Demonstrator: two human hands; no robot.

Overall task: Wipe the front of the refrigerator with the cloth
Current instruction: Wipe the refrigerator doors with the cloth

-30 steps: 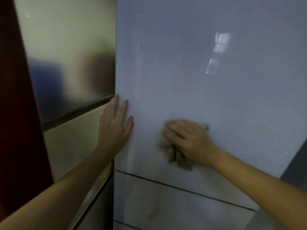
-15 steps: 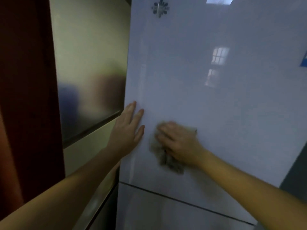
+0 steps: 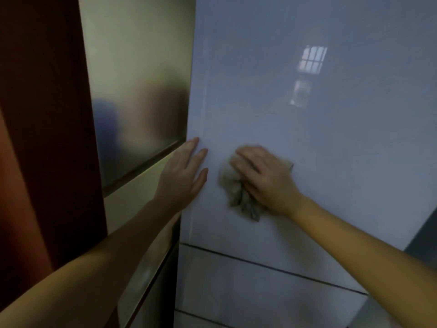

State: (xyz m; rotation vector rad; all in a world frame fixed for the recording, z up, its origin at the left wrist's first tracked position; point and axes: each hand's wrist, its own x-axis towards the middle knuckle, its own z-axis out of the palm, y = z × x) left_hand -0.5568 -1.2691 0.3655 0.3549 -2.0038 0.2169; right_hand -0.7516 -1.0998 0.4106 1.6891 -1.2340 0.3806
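Observation:
The refrigerator's glossy pale front (image 3: 331, 143) fills the right of the head view, with a window reflected in it. My right hand (image 3: 264, 178) presses a crumpled grey cloth (image 3: 233, 185) flat against the upper door, low and near its left edge. The cloth bunches out to the left of and below my fingers. My left hand (image 3: 183, 176) rests open on the door's left edge, fingers spread and pointing up, a little to the left of the cloth.
A dark seam (image 3: 272, 267) divides the upper door from a lower drawer front. The refrigerator's metallic side panel (image 3: 137, 91) runs along the left, next to a dark red wooden surface (image 3: 40, 114). A dark gap (image 3: 423, 237) shows at the right.
My right hand and the cloth have slid left along the door, closer to my left hand. The camera view has shifted; my left hand stays braced on the door edge.

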